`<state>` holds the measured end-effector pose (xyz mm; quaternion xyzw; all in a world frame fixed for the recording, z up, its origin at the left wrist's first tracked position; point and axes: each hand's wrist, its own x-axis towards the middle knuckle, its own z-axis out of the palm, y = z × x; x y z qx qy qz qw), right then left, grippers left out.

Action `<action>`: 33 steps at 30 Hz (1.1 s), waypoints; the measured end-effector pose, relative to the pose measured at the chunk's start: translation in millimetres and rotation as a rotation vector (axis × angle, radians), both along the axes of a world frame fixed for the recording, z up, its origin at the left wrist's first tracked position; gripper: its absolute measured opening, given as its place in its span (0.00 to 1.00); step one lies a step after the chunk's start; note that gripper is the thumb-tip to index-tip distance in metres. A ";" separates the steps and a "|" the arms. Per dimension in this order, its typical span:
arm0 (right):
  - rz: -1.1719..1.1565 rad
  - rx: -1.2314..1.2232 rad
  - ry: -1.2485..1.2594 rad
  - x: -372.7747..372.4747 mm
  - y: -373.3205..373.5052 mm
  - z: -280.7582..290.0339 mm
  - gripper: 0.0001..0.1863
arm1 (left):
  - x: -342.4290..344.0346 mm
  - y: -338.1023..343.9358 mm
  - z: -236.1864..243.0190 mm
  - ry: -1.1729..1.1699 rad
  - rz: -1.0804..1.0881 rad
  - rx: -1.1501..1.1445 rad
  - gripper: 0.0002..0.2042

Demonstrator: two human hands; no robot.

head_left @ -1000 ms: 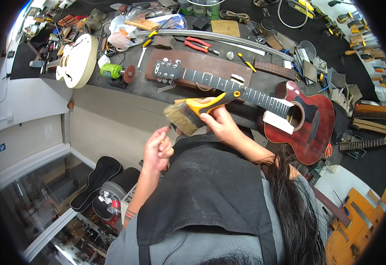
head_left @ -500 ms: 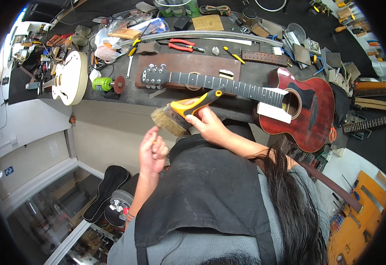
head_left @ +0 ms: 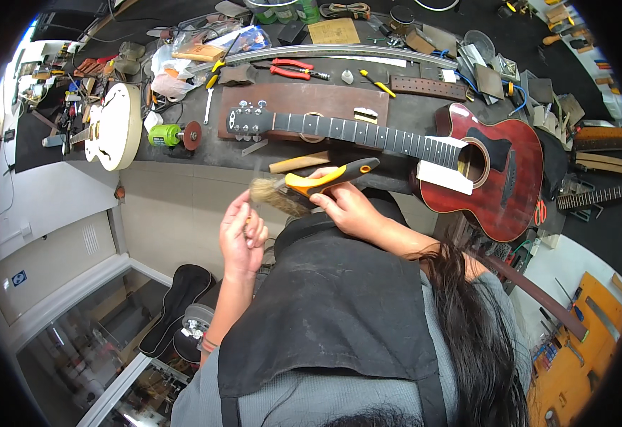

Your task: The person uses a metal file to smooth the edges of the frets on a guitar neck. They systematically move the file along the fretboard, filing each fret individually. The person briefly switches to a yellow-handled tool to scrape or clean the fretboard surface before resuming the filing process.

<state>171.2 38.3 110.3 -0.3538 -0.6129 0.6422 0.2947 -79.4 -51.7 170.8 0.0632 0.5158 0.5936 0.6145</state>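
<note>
My right hand is wrapped round the wide flat brush, which has a yellow-and-black handle. Its pale bristles point left, toward my left hand. That hand is raised with curled fingers, its thumb and forefinger at the bristle tips. A small orange spot shows among those fingers, too small to name. Beyond the brush, a dark red acoustic guitar lies face up on the bench, its neck to the left. White sheets flank the fretboard end near the soundhole.
Along the bench edge lies a wooden strip. A cream guitar body and a green power tool are at left. Red-handled pliers and a yellow-handled tool lie behind the neck. A black guitar case stands below left.
The brush has swung flatter, its handle end moving right and down, and its bristles now reach my left fingers. The wooden strip behind it has come into sight.
</note>
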 end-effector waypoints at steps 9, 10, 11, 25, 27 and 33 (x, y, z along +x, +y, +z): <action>-0.047 0.171 -0.012 -9.8 12.0 18.1 0.23 | 21.5 -1.1 -10.9 0.297 -0.041 -0.138 0.14; -0.065 0.292 -0.062 -9.2 15.2 16.3 0.23 | 24.2 -3.0 -11.8 0.289 -0.100 -0.119 0.14; -0.018 0.069 -0.116 -2.5 21.5 26.1 0.23 | 20.1 -3.9 -10.9 0.272 -0.120 -0.132 0.15; -0.475 0.438 -0.564 28.4 96.8 -8.3 0.21 | 13.9 5.9 -17.7 0.221 -0.060 -0.097 0.16; -0.534 0.393 -0.683 60.4 90.2 -3.0 0.22 | 7.7 3.7 -22.9 0.266 -0.043 -0.109 0.16; -0.659 0.647 -0.706 122.7 83.8 27.1 0.20 | -11.8 -12.5 -28.9 0.289 0.089 -0.146 0.16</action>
